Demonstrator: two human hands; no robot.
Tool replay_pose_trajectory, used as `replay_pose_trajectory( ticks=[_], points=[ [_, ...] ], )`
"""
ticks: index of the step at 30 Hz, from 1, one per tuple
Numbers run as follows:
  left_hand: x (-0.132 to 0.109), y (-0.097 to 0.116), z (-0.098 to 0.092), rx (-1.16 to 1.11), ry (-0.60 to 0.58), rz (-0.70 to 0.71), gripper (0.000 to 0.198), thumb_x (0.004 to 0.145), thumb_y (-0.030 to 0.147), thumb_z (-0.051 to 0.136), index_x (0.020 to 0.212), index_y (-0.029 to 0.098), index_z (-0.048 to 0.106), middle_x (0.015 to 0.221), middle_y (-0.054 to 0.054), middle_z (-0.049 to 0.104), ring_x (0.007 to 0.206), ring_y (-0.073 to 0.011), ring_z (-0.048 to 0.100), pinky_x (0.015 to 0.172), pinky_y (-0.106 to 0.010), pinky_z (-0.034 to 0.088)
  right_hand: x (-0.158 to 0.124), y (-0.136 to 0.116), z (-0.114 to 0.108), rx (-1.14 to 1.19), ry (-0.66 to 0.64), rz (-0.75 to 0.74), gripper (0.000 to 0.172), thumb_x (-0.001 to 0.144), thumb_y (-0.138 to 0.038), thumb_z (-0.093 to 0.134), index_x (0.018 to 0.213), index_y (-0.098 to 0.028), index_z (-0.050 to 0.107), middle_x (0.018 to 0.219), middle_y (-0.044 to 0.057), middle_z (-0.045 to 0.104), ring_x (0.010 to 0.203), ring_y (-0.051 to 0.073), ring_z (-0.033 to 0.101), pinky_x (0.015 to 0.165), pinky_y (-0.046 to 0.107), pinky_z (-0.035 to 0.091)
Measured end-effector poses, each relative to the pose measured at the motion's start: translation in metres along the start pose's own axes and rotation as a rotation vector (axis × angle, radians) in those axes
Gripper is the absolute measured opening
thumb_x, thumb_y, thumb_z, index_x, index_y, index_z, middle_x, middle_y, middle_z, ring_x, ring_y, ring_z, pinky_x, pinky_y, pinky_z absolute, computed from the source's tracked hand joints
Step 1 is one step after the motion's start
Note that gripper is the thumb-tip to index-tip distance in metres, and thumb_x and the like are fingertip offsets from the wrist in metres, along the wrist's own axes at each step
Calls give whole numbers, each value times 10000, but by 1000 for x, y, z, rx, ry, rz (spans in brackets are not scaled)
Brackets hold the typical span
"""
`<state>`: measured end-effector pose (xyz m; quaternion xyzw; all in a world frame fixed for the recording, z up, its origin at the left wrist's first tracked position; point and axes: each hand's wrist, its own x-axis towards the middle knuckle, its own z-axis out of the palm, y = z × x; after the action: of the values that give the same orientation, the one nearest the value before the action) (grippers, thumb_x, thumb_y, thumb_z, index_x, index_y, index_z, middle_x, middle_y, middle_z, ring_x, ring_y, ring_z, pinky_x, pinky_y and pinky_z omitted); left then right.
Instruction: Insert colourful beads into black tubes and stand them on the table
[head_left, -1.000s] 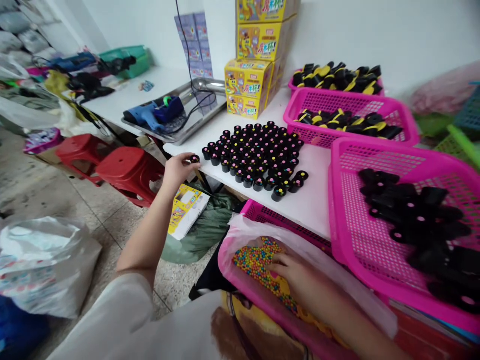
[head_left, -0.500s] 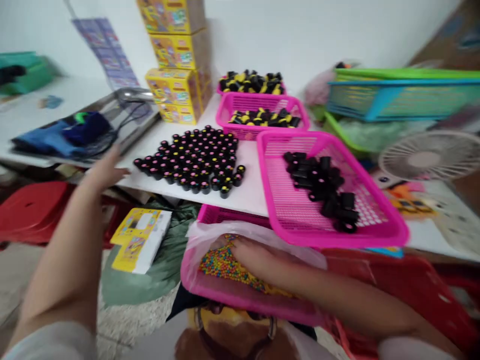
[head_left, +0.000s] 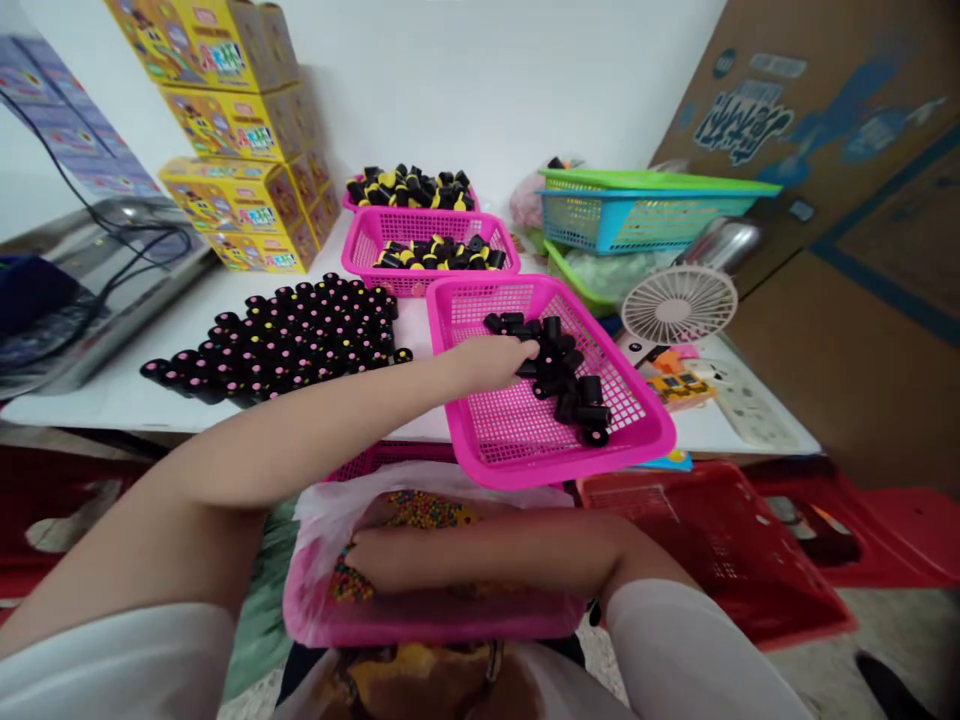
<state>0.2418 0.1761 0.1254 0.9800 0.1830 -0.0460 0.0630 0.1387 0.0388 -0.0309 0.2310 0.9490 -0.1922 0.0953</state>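
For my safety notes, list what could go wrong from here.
The left forearm reaches across in front of the standing black cylinders; a low sweep might topple some.
The pink basket that the left hand reaches into appears to overhang the table; leaning on it could tip it.
The right hand is among loose coloured beads; lifting quickly might scatter some.

Your left arm (head_left: pixel 322 430) is bent and reaches across you to the right, left hand (head_left: pixel 491 362) out front, back of it up; can't read its grip. Your right forearm (head_left: pixel 510 550) runs nearly level to the left, closer in, right hand (head_left: pixel 371 558) lower, fingers hidden, grip unclear too.
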Motion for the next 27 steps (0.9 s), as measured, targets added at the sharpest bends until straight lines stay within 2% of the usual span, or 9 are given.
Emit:
replay_pose_trajectory(
  ticks=[5, 7, 10, 13, 17, 19, 22, 24, 27],
  points=[
    [31, 19, 16, 69, -5, -36, 419, 975, 40, 476, 1369, 84, 613, 1191, -200, 726, 961, -266, 741, 749, -324, 551, -3, 6, -8, 33, -83, 69, 154, 967, -184, 580, 932, -186, 730, 1052, 39, 836, 847, 135, 724, 646, 187, 482],
    [32, 21, 12, 63, -3, -35, 415, 970, 18, 460, 1346, 71, 627, 1157, -193, 728, 936, -255, 737, 758, -325, 555, -4, 8, -6, 79, -83, 105, 122, 949, -213, 612, 972, -190, 729, 1047, 30, 836, 841, 136, 717, 624, 188, 463],
    [17, 21, -6, 20, 23, -9, 362, 954, 90, 584, 1311, 70, 644, 1165, -171, 709, 1006, -252, 716, 850, -328, 561, -7, 12, 0, 154, -29, 122, 123, 902, -205, 668, 1002, -197, 740, 1003, 1, 831, 838, 141, 708, 662, 190, 462],
    [-31, 17, -29, -117, 205, -10, 321, 897, 148, 698, 1216, 115, 703, 1180, -124, 657, 997, -220, 689, 929, -336, 558, -13, 14, 5, 327, 131, 140, 262, 780, -118, 755, 1032, -188, 769, 1021, -8, 824, 880, 159, 704, 726, 198, 471],
    [-141, 18, -34, -296, 512, -58, 257, 858, 136, 725, 1111, 181, 746, 1090, -66, 601, 902, -165, 649, 884, -314, 582, -19, 15, 10, 522, 241, 175, 381, 686, 7, 757, 1028, -158, 789, 1007, 25, 812, 934, 200, 697, 822, 242, 496],
    [-196, 24, -19, -348, 599, -152, 201, 894, 160, 696, 1081, 208, 755, 1014, -55, 578, 907, -169, 643, 873, -311, 592, -21, 15, 13, 575, 262, 166, 342, 701, 27, 738, 992, -147, 784, 996, 46, 799, 972, 217, 693, 881, 274, 505],
    [-259, 37, 25, -451, 622, -357, 171, 914, 213, 680, 1066, 233, 756, 991, -50, 603, 929, -176, 655, 833, -291, 603, -25, 16, 17, 627, 277, 143, 265, 775, 30, 687, 942, -161, 765, 990, 32, 780, 1015, 212, 688, 935, 301, 507],
    [-283, 44, 61, -533, 619, -483, 188, 896, 257, 708, 1079, 219, 731, 1031, -50, 664, 937, -177, 679, 815, -279, 606, -33, 15, 16, 700, 269, 164, 270, 805, 45, 657, 936, -167, 759, 968, 17, 772, 972, 194, 698, 912, 296, 519],
    [-301, 54, 110, -639, 609, -607, 183, 889, 264, 709, 1055, 189, 686, 995, -39, 729, 868, -161, 711, 788, -260, 606, -53, 12, 7, 838, 266, 247, 272, 826, 28, 681, 988, -174, 768, 981, 27, 787, 917, 187, 720, 869, 302, 544]
  ],
)
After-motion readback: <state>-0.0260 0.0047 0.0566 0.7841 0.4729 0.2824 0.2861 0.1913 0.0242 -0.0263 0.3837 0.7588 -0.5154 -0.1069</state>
